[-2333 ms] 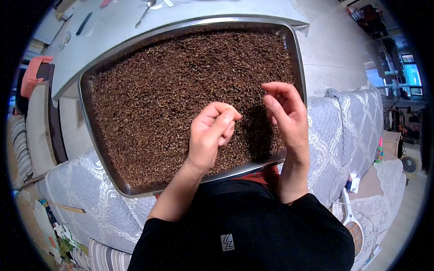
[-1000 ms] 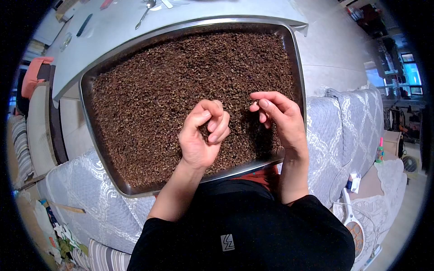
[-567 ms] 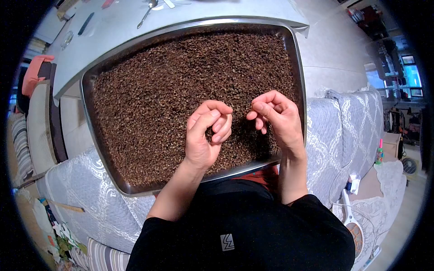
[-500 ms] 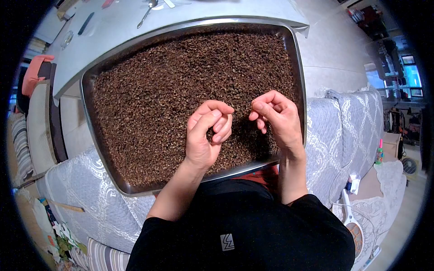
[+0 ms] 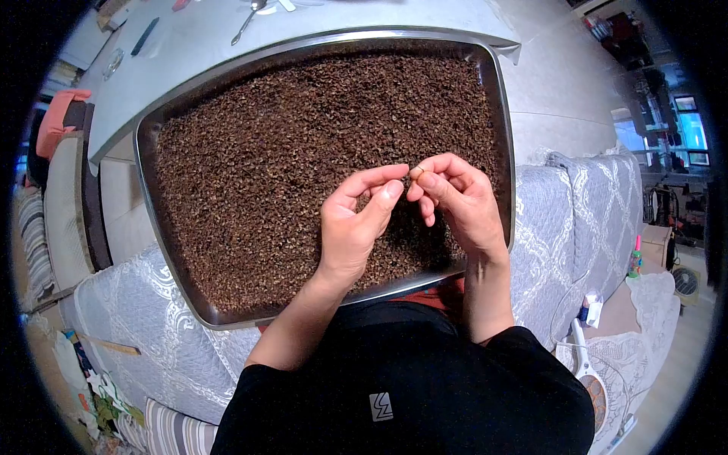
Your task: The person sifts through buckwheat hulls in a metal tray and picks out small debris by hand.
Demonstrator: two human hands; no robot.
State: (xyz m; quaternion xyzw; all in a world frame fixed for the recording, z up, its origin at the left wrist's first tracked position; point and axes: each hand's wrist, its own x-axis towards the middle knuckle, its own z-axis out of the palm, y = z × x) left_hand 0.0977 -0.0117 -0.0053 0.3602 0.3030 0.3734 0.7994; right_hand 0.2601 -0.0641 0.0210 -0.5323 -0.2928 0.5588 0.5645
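Observation:
A large metal tray [image 5: 142,174] holds a broad layer of small dark brown flakes [image 5: 265,167]. Over its lower right part, my right hand [image 5: 462,201] pinches something tiny between thumb and forefinger; what it is cannot be made out. My left hand [image 5: 360,220] is beside it, forefinger stretched toward the right fingertips and thumb apart from it. Nothing shows between the left thumb and forefinger. The two hands' fingertips almost meet above the flakes, and a dark shadow falls on the flakes below them.
A pale table [image 5: 182,45] beyond the tray bears a spoon [image 5: 249,21] and a dark narrow object [image 5: 145,36]. Grey patterned covers [image 5: 553,220] lie on both sides of me. At the lower right are a white racket [image 5: 588,371] and a green bottle [image 5: 635,262].
My left hand has moved right and its forefinger has stretched out, with the thumb farther from it. My right hand has shifted slightly left and still pinches. The fingertips are now much closer together.

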